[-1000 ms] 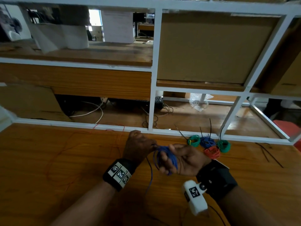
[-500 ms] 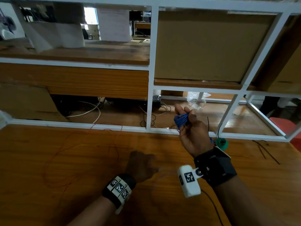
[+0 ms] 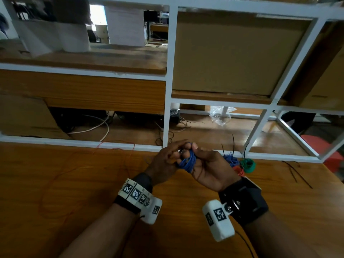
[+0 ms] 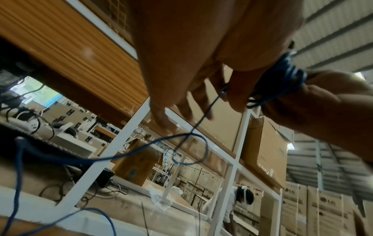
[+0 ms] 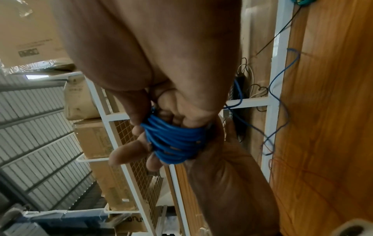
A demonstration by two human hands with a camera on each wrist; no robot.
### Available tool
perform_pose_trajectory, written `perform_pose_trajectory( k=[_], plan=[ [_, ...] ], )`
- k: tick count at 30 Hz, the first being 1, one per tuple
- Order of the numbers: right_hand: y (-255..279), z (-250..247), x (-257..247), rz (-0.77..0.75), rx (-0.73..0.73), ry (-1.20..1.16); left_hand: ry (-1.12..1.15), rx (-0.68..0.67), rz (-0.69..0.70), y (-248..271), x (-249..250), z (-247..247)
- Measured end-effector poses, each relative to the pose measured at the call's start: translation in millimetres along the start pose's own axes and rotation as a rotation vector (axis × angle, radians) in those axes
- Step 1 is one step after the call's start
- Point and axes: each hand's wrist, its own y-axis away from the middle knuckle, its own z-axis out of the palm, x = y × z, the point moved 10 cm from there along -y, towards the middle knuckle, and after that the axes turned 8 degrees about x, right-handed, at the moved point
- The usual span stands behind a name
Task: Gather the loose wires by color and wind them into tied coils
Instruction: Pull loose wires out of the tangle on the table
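Winding thin blue wire coil (image 3: 187, 162) | right hand (image 3: 210, 170) fingers looped inside as former | left hand (image 3: 164, 162) pinching loose tail, feeding turns taut

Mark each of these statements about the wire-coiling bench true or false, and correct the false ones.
1. The blue wire is wound around fingers of the right hand. True.
2. The left hand rests flat on the table, away from the wire. False: it is raised against the right hand at the blue coil.
3. A green coil lies on the table beyond the right hand. True.
4. The loose red wire is already coiled. False: it lies spread across the table on the left.
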Motion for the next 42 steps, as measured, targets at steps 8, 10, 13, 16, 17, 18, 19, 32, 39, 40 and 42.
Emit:
perform_pose_trajectory(
  k=[8, 10, 13, 16, 17, 18, 19, 32, 39, 40, 42],
  plan=[
    [12.6, 7.0, 6.6, 0.072, -0.088, -0.078, 0.3, 0.051, -0.074, -2.2, -0.4, -0.6],
    [14.9, 11.4, 10.8, 0.08, -0.127, -0.056, 0.318, 0.049, -0.115, -7.0, -0.2, 2.1],
    [15.8, 19.2, 2.2, 0.019, -0.172, -0.061, 0.166, 0.053, -0.139, -11.7, -6.0, 0.6],
    [7.9, 16.9, -14.2, -0.07, -0.096, -0.138, -0.132, 0.125, -0.04, -7.7, -7.7, -12.1],
    [4.1, 13.4, -18.2, -0.088, -0.056, -0.197, -0.224, 0.108, 0.017, -5.3, -5.4, -10.3],
    [0.0, 10.8, -21.3, -0.098, -0.017, -0.274, -0.286, 0.073, 0.046, -3.4, -5.2, -5.4],
    [-4.7, 8.8, -25.5, -0.118, 0.023, -0.345, -0.309, 0.046, 0.046, -1.1, -9.1, -1.1],
    [-21.8, -21.4, -62.0, -0.676, 0.626, 1.308, -0.707, 0.081, 0.128, 11.3, -26.1, -5.3],
    [-41.3, -49.9, -17.3, -0.294, 0.268, 1.716, -1.078, -0.052, 0.23, 12.9, -25.5, -19.0],
    [-40.0, -53.7, -19.5, -0.286, 0.248, 1.676, -1.135, -0.062, 0.219, 12.8, -29.0, -23.4],
    [-36.6, -58.5, -28.1, -0.251, 0.254, 1.669, -1.128, -0.036, 0.177, 11.8, -36.4, -38.2]
  ],
)
